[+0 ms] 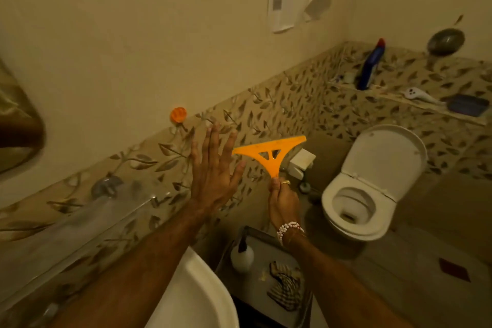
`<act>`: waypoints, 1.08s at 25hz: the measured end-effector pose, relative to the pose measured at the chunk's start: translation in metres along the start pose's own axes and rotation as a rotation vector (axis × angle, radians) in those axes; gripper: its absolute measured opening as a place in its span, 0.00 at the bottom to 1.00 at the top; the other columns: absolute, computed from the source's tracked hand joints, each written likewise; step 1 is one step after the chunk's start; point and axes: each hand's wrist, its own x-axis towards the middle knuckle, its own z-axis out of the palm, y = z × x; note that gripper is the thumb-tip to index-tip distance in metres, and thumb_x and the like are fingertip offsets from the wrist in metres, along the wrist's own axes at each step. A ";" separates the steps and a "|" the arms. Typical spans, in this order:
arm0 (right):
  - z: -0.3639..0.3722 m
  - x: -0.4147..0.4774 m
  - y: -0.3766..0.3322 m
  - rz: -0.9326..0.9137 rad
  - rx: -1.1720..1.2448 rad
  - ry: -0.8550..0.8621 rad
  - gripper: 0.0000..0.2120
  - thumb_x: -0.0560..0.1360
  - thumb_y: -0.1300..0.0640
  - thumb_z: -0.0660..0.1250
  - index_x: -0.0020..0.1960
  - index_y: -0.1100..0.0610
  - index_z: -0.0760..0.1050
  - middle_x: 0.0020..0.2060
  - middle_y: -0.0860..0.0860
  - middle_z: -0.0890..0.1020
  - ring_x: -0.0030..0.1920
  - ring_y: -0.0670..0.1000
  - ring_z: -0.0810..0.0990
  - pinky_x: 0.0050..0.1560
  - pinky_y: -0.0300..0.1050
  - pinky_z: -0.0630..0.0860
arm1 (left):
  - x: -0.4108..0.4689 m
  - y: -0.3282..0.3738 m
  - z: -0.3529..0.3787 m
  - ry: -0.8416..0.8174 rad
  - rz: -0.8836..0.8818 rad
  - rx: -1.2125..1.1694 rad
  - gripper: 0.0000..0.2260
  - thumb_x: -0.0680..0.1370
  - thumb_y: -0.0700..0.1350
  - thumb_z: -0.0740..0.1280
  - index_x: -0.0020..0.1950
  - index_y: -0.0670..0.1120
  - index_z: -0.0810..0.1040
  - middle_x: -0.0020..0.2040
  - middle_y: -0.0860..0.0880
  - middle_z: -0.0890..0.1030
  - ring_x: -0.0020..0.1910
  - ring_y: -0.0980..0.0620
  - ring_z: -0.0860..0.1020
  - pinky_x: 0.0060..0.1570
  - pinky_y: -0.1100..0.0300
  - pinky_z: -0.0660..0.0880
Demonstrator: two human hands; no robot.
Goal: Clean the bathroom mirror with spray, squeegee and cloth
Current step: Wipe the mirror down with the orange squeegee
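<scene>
My right hand [282, 198] grips the handle of an orange squeegee [269, 153], held upright with its blade on top. Just left of the blade, my left hand [213, 168] is raised flat with spread fingers and holds nothing. Below my right forearm, a white spray bottle [241, 257] with a black nozzle stands on a grey tray [255, 282]. A checked cloth [286, 287] lies crumpled on the same tray. The mirror's edge [16, 120] shows at the far left.
A white basin [197, 298] sits at the bottom centre, with a glass shelf [80, 226] above it. A toilet [372, 184] with its lid up stands on the right. An orange hook [177, 114] is on the wall. A blue bottle [371, 64] stands on a ledge.
</scene>
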 end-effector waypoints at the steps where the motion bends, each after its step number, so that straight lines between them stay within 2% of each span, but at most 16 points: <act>1: 0.002 0.001 0.011 0.036 0.021 -0.002 0.19 0.84 0.45 0.50 0.45 0.53 0.73 0.37 0.51 0.78 0.38 0.55 0.76 0.37 0.45 0.65 | -0.004 0.002 0.012 -0.032 -0.002 -0.003 0.31 0.84 0.63 0.53 0.85 0.55 0.52 0.86 0.44 0.45 0.85 0.47 0.44 0.80 0.37 0.43; 4: 0.018 0.005 0.064 0.143 0.049 -0.014 0.16 0.84 0.46 0.50 0.44 0.51 0.71 0.34 0.49 0.76 0.36 0.53 0.75 0.32 0.44 0.62 | -0.026 0.009 0.064 -0.155 -0.038 -0.029 0.30 0.84 0.64 0.50 0.85 0.56 0.51 0.86 0.46 0.45 0.84 0.51 0.41 0.80 0.39 0.43; 9: 0.060 -0.021 0.140 0.368 0.250 -0.077 0.14 0.84 0.50 0.50 0.44 0.52 0.69 0.32 0.46 0.74 0.32 0.48 0.72 0.37 0.47 0.68 | -0.076 0.009 0.133 -0.336 -0.051 -0.022 0.31 0.84 0.65 0.47 0.85 0.53 0.54 0.86 0.42 0.50 0.84 0.41 0.54 0.78 0.32 0.54; 12: 0.093 -0.043 0.176 0.535 0.355 -0.097 0.14 0.85 0.53 0.51 0.47 0.57 0.71 0.35 0.50 0.76 0.35 0.50 0.74 0.40 0.48 0.72 | -0.099 0.000 0.172 -0.421 -0.052 -0.042 0.32 0.84 0.64 0.50 0.85 0.52 0.54 0.86 0.42 0.49 0.84 0.41 0.53 0.77 0.30 0.55; 15: 0.121 -0.058 0.209 0.639 0.348 -0.142 0.16 0.85 0.55 0.51 0.51 0.64 0.73 0.37 0.52 0.76 0.38 0.52 0.75 0.46 0.51 0.74 | -0.116 -0.010 0.210 -0.462 0.000 -0.043 0.32 0.84 0.65 0.49 0.85 0.53 0.53 0.85 0.42 0.53 0.83 0.41 0.56 0.76 0.30 0.59; 17: 0.141 -0.066 0.229 0.694 0.333 -0.129 0.16 0.85 0.57 0.52 0.50 0.67 0.74 0.37 0.53 0.77 0.39 0.51 0.75 0.48 0.48 0.72 | -0.126 -0.014 0.233 -0.490 0.061 -0.038 0.32 0.84 0.65 0.50 0.85 0.53 0.53 0.85 0.41 0.55 0.83 0.41 0.57 0.74 0.30 0.62; 20: 0.166 -0.078 0.248 0.799 0.343 -0.093 0.12 0.84 0.60 0.54 0.57 0.65 0.74 0.40 0.53 0.78 0.39 0.48 0.75 0.43 0.41 0.67 | -0.140 -0.012 0.264 -0.485 0.136 -0.072 0.32 0.83 0.64 0.53 0.84 0.52 0.56 0.84 0.40 0.56 0.83 0.41 0.56 0.74 0.29 0.61; 22: 0.180 -0.084 0.260 0.844 0.331 -0.082 0.12 0.84 0.61 0.55 0.62 0.63 0.73 0.45 0.58 0.80 0.42 0.49 0.74 0.41 0.38 0.65 | -0.149 -0.007 0.281 -0.498 0.185 -0.111 0.32 0.84 0.65 0.49 0.85 0.52 0.56 0.85 0.42 0.54 0.84 0.43 0.51 0.76 0.30 0.56; 24: 0.191 -0.085 0.273 0.854 0.318 -0.097 0.14 0.84 0.60 0.54 0.66 0.63 0.71 0.50 0.61 0.81 0.47 0.54 0.77 0.45 0.38 0.67 | -0.161 -0.003 0.297 -0.514 0.215 -0.136 0.32 0.84 0.66 0.46 0.85 0.53 0.54 0.86 0.43 0.52 0.84 0.44 0.49 0.78 0.32 0.52; 26: 0.201 -0.084 0.287 0.881 0.302 -0.118 0.15 0.84 0.60 0.54 0.67 0.64 0.70 0.54 0.64 0.82 0.56 0.61 0.79 0.51 0.40 0.70 | -0.173 -0.003 0.311 -0.524 0.225 -0.149 0.32 0.84 0.67 0.46 0.85 0.54 0.53 0.86 0.43 0.51 0.85 0.43 0.50 0.78 0.32 0.52; 27: 0.206 -0.083 0.294 0.895 0.302 -0.122 0.16 0.84 0.60 0.54 0.68 0.64 0.70 0.56 0.64 0.81 0.59 0.63 0.78 0.50 0.36 0.70 | -0.178 -0.003 0.317 -0.523 0.224 -0.156 0.32 0.84 0.67 0.46 0.85 0.54 0.53 0.86 0.43 0.51 0.85 0.42 0.51 0.78 0.32 0.52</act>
